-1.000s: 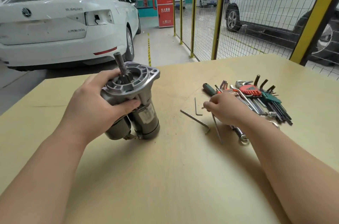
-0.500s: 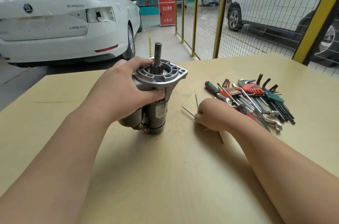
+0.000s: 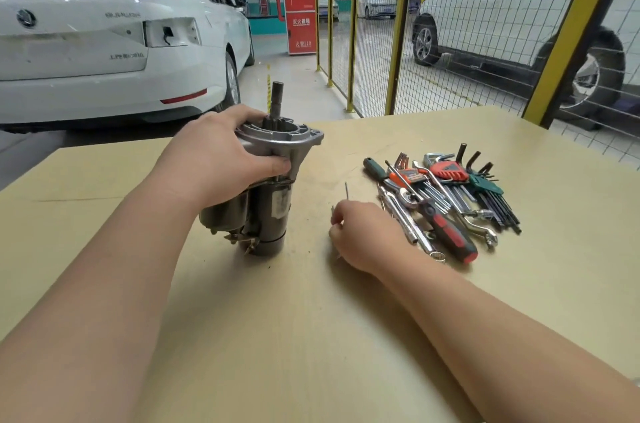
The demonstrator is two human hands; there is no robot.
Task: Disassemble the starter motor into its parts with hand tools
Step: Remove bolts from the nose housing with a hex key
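The starter motor stands on end on the table, left of the middle, with its flange and shaft pointing up. The left hand grips it from the left side just under the flange, the thumb across the front of the housing and the fingers wrapped around the back, holding it steady and upright.

The right hand rests low on the table between the motor and the pile of tools. Its fingers are curled under and its knuckles face the camera. A sliver of metal shows at its fingertips, so it may be pinching a thin key, but the fingers hide too much to tell. Another thin hex key lies loose on the table just beyond the hand. The pile holds a red-handled screwdriver, two folding sets of hex keys and some wrenches.

No part looks removed yet, so the work seems to be at its start: choosing a tool while the motor is braced. The next move calls for the right tool lifted clear of the table and brought to a fastener on the housing, and for the left hand to keep the motor from turning or tipping when force goes on.
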